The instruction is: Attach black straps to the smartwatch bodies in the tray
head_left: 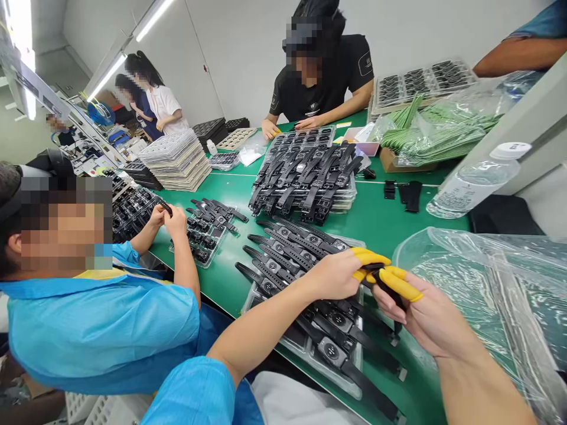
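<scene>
Both my hands, with yellow finger covers on some fingers, meet over the right side of a clear tray loaded with black smartwatches. My left hand pinches one end of a black watch strap. My right hand holds the same strap, which hangs down between its fingers. The small part at my fingertips is partly hidden by the yellow covers. Under my hands the watches lie face down in rows, straps stretched out.
Another tray stack piled with watches stands ahead. Plastic bags lie at right, below a water bottle. A person in blue works close on the left; another in black sits opposite. Green strips lie behind.
</scene>
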`<action>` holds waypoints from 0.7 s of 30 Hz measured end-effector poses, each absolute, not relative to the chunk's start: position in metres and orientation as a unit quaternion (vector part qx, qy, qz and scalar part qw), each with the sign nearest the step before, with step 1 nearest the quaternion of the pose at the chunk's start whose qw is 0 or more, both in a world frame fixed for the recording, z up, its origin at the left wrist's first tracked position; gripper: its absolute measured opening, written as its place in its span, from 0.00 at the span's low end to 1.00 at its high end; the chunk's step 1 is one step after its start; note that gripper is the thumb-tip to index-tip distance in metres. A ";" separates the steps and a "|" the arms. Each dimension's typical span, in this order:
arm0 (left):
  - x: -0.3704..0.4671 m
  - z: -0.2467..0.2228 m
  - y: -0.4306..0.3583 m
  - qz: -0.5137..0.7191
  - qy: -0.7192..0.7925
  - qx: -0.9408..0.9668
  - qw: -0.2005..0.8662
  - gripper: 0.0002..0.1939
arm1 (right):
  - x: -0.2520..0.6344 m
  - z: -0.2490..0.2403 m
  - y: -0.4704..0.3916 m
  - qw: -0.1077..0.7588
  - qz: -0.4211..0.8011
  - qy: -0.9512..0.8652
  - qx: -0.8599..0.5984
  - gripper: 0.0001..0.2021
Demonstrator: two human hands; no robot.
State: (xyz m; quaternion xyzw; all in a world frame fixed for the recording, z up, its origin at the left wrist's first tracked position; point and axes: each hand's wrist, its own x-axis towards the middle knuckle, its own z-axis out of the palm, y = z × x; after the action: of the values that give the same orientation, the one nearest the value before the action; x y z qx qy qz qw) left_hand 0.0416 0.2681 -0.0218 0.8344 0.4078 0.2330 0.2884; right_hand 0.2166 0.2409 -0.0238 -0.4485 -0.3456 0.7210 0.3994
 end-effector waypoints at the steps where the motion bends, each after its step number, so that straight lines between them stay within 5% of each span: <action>1: 0.042 -0.022 0.268 0.234 0.410 0.833 0.289 0.30 | 0.217 -0.024 0.241 0.401 0.721 -0.345 -0.448 0.31; 9: 0.038 -0.029 0.273 0.231 0.397 0.848 0.263 0.30 | 0.217 -0.023 0.242 0.375 0.722 -0.381 -0.440 0.30; 21: 0.038 -0.038 0.279 0.376 0.409 0.782 0.283 0.27 | 0.219 -0.028 0.255 0.486 0.729 -0.342 -0.341 0.24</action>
State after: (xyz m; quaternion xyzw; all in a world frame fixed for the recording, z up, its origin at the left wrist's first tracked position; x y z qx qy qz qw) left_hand 0.0378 0.2790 -0.0376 0.7818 0.4087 0.3765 0.2829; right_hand 0.2194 0.2547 -0.0280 -0.3407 -0.3422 0.7287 0.4857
